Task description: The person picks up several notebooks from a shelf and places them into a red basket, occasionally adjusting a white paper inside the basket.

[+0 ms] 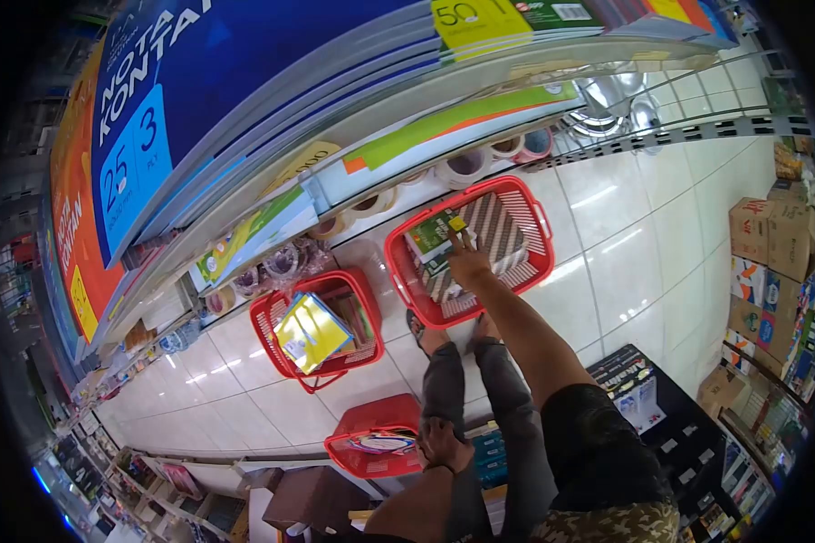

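My right hand (pixel 467 261) reaches down into a red shopping basket (pixel 541 210) in front of my feet. Its fingers are closed on the edge of a green and white receipt book (pixel 436 237) with a small yellow label. Beneath the book lies a package with brown and white diagonal stripes (pixel 500 237). My left hand (pixel 440 443) rests on my grey trouser leg near the knee, holding nothing, its fingers apart. A second red basket (pixel 367 312), to the left, carries a yellow-covered pad (pixel 311 333) and other stationery.
A third red basket (pixel 362 463) stands by my left leg. Above, a shelf edge (pixel 480 77) juts out, stacked with blue receipt books (pixel 235 72). Rolls of tape (pixel 465 166) line the lower shelf. Cardboard boxes (pixel 770 235) stand at the right, near a black display unit (pixel 670 434).
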`<state>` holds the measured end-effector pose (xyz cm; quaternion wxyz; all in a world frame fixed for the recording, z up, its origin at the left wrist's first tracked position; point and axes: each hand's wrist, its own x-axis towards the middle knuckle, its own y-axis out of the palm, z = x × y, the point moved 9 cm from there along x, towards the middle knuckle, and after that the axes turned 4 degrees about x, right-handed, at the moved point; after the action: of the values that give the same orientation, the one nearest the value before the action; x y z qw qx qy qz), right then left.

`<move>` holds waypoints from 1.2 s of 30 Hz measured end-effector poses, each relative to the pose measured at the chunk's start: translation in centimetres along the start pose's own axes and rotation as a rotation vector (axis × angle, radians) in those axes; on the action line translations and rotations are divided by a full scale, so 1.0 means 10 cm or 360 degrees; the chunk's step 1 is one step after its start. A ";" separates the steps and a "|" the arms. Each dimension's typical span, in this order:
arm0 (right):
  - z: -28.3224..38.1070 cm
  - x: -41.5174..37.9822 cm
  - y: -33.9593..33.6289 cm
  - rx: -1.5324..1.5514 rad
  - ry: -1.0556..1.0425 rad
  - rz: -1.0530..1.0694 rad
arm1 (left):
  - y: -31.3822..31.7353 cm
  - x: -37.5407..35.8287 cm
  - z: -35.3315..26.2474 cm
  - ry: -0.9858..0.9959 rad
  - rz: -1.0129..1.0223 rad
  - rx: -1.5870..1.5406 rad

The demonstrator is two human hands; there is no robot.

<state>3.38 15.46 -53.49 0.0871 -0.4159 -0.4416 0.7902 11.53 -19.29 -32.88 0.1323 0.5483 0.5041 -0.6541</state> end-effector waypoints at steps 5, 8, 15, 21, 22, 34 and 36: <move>0.38 0.38 0.21 -0.0259 -0.0080 -0.0129 | 0.05 -0.02 0.11 -0.0033 0.0098 -0.0007; 0.53 0.18 -0.18 -0.0156 -0.0189 -0.0124 | 0.08 -0.02 0.13 -0.0099 0.0121 -0.0074; 0.41 -1.07 -1.81 0.1688 -0.0175 -0.0413 | -0.08 0.06 0.03 -0.0040 0.0065 -0.0062; -0.27 -1.93 -2.16 0.3704 -0.0070 -0.0808 | -0.26 0.11 -0.13 -0.0050 0.0146 -0.0010; -0.16 -2.04 -2.41 0.3850 -0.0095 -0.0892 | -0.21 0.11 -0.12 -0.0040 0.0147 0.0023; 0.51 -2.84 -5.44 0.1346 -0.1576 -0.2389 | -0.03 0.13 -0.13 -0.0005 0.0137 0.0144; 0.98 -2.30 -5.78 0.0183 -0.1599 -0.2104 | -0.17 0.09 -0.18 -0.0012 0.0186 0.0157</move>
<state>-2.37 32.08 7.01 0.3468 0.3366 -0.5400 0.6891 11.02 -16.70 -32.59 0.1450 0.5802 0.4378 -0.6713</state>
